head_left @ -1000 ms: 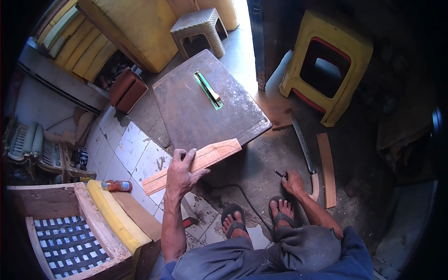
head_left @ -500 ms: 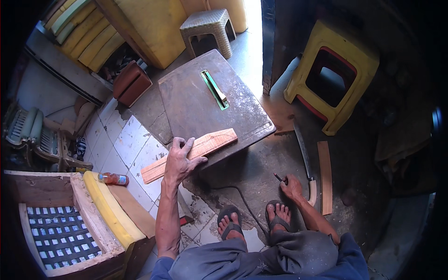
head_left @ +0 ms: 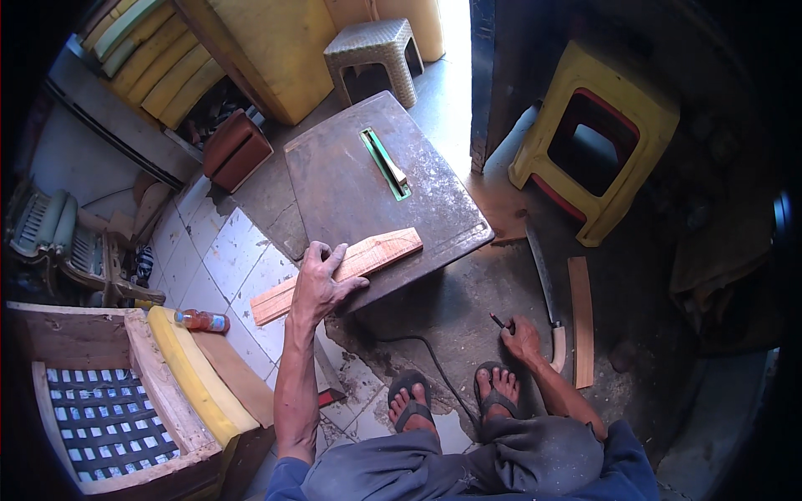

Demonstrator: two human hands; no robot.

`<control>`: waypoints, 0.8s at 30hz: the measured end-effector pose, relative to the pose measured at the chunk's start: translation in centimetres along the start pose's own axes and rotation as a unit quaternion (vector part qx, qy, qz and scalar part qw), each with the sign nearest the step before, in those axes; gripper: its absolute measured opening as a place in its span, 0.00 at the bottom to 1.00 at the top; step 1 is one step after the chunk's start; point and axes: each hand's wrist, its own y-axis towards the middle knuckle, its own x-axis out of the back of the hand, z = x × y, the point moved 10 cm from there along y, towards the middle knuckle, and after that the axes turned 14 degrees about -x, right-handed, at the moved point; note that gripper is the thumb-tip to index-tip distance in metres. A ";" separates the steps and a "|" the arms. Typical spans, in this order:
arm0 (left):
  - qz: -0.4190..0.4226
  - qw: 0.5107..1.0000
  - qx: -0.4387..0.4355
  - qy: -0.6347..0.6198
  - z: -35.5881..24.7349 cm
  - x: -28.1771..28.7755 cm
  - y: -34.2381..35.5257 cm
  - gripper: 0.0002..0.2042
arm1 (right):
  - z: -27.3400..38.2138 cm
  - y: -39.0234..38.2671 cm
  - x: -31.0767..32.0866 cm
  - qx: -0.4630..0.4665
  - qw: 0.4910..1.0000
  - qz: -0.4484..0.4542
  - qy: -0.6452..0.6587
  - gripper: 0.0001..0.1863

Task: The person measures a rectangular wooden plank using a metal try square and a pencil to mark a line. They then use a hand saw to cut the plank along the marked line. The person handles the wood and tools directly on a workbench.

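My left hand (head_left: 326, 282) grips a long pale reddish wooden piece (head_left: 376, 250), marked with lines, lying across the near left corner of a dark metal table (head_left: 426, 184) and overhanging it. A narrow green-edged slot (head_left: 386, 165) with a fitting is set in the tabletop. Low on the right, my right hand (head_left: 520, 338) is closed on a short dark pencil-like stick (head_left: 499, 322). Just beside it lie a long blade (head_left: 539, 267) with a pale handle (head_left: 558, 351) and a curved wooden strip (head_left: 581, 321).
A wooden seat frame (head_left: 159, 374) with webbing and a bottle (head_left: 200, 321) stands at lower left. Around the table are a yellow stool (head_left: 618, 200), a woven-pattern stool (head_left: 368, 46), a brown cushioned object (head_left: 234, 150) and foam slabs (head_left: 159, 75). A cord (head_left: 430, 351) runs beside my feet.
My left hand has moved the wooden piece slightly up and onto the table's corner. My right hand still holds the dark stick, and the whole view has shifted a little.
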 end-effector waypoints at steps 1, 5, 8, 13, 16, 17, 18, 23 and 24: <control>-0.002 1.000 0.000 -0.001 0.0 0.1 -0.1 0.42 | 0.1 0.0 0.0 0.002 1.000 -0.001 -0.001 0.15; -0.010 1.000 0.002 -0.006 -0.1 0.0 -0.4 0.41 | 0.0 -0.1 0.2 0.005 1.000 -0.004 -0.006 0.15; -0.020 1.000 -0.002 0.013 -0.3 0.2 -0.6 0.41 | 0.3 -0.1 0.2 0.007 1.000 -0.007 -0.003 0.15; -0.028 0.999 0.014 0.025 -0.9 0.4 -1.4 0.41 | 0.3 0.1 0.0 -0.007 1.000 0.013 -0.006 0.15; -0.028 0.999 0.033 0.028 -1.9 0.1 -1.9 0.41 | 0.1 -0.1 -0.1 -0.016 1.000 0.023 -0.007 0.15; -0.032 0.998 0.033 0.034 -2.2 0.0 -1.9 0.41 | 0.0 0.1 0.0 -0.012 1.000 0.015 -0.011 0.15; -0.036 0.998 0.033 0.041 -2.5 0.0 -2.0 0.41 | -0.1 0.2 0.1 -0.007 1.000 0.007 -0.014 0.15; -0.045 0.997 0.054 0.034 -3.0 0.1 -2.6 0.37 | 0.0 0.2 0.1 -0.008 1.000 0.014 -0.010 0.15; -0.058 0.995 0.075 0.027 -2.9 0.3 -3.0 0.37 | 0.1 0.2 0.1 -0.009 1.000 0.016 -0.009 0.15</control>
